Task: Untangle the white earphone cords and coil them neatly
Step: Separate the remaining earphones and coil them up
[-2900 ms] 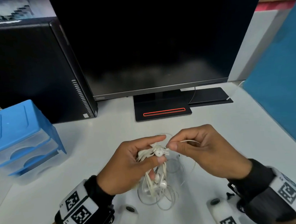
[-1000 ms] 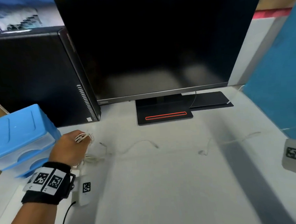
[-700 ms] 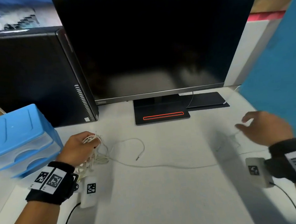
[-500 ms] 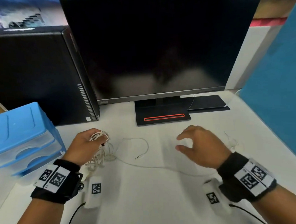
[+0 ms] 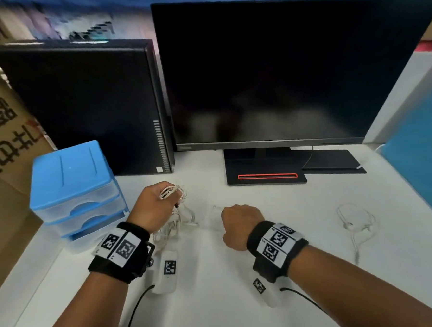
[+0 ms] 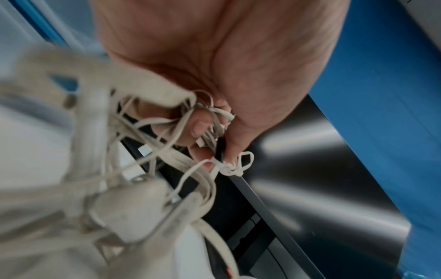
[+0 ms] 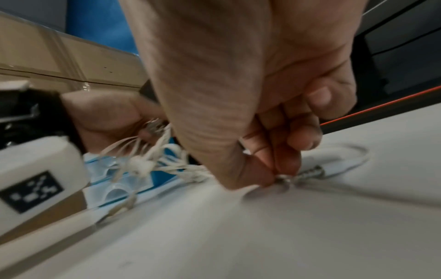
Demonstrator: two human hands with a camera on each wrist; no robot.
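A: Status, left to right?
B: Left hand (image 5: 154,206) fingers (image 6: 198,124) curled round tangled earphone cords (image 5: 173,216), lifted beside the blue drawer unit (image 5: 74,193).
A: Right?
B: Right hand (image 5: 239,222) pinches a cord plug (image 7: 284,180) at the worktop (image 5: 242,299). Freed earphone (image 5: 355,222) lies far right.

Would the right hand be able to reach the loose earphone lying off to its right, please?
Probably yes: the loose earphone lies on bare table beside the right hand, nothing between them, though its fingers now pinch a cord.
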